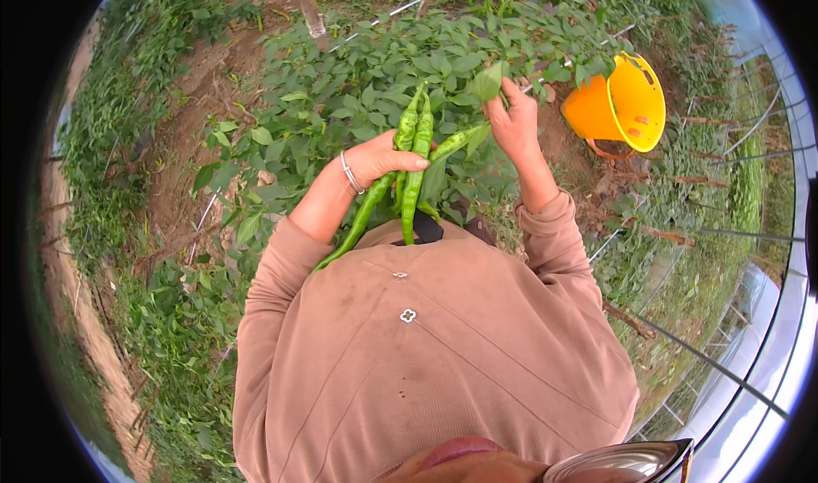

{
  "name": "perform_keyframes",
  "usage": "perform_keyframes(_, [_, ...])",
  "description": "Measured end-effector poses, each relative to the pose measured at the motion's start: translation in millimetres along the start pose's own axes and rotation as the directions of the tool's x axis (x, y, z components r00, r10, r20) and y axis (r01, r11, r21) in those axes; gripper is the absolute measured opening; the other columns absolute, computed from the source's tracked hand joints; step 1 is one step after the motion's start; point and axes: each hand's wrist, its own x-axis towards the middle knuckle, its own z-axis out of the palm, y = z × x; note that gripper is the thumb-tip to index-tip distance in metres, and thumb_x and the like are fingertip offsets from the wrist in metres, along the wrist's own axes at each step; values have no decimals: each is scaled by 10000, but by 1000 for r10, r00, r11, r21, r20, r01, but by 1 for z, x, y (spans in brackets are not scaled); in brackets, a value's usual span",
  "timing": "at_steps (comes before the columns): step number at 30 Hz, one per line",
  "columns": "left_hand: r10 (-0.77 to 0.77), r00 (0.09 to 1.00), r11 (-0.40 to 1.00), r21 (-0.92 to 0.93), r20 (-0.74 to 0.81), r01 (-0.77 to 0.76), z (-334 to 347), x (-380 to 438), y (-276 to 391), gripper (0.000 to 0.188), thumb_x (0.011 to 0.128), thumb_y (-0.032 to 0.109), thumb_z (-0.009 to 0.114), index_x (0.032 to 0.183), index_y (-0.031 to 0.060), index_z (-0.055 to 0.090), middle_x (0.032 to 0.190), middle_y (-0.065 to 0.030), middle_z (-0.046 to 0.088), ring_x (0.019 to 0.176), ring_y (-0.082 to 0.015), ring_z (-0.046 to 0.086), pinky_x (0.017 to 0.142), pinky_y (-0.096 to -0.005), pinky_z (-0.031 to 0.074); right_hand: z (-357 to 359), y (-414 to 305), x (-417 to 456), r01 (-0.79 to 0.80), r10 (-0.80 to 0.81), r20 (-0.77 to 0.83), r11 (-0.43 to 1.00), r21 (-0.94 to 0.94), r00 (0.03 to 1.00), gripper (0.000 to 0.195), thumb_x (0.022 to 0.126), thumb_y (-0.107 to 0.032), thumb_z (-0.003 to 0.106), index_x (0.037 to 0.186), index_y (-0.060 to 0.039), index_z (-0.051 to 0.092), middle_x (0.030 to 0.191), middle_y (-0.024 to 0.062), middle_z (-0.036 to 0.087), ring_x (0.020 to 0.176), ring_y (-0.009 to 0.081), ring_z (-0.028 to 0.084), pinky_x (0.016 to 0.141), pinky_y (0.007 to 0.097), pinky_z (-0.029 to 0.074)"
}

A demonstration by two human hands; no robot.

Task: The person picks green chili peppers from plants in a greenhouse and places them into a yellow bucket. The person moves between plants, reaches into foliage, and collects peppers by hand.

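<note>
Several long green chili peppers [418, 157] are bunched in my left hand [383, 159], the thumb laid across them. One pepper [361, 218] hangs down toward the front of my shirt, and another [457, 141] slants up to the right. My right hand [514, 119] is raised among the pepper plants [383, 99], its fingertips pinched at a broad green leaf [487, 82]. The leaf hides part of the fingertips. The stem end of the slanting pepper lies just below those fingers.
A yellow bucket [585, 107] with an orange-brown handle stands tilted on the soil to the right. Wooden stakes [310, 10] and white lines [409, 7] run through the rows. Bare soil [182, 106] lies at left. Plastic sheeting on a metal frame [722, 381] curves along the right.
</note>
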Motion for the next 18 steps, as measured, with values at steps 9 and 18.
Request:
perform_keyframes(9, [-43,996,994,106,76,34,6,26,12,537,693,328,781,1100,34,589,1005,-30,603,920,-133,535,809,-285,432,-68,7,7,-325,343,-13,901,287,939,266,895,-299,632,897,-35,661,719,1,601,589,60,481,512,240,381])
perform_keyframes(18, [54,994,997,42,100,-58,26,27,37,468,766,237,723,1175,54,587,962,4,612,849,-107,555,754,-258,455,-15,-24,-36,-310,269,234,937,161,934,185,859,-172,673,831,4,622,682,-22,534,662,56,442,579,228,381])
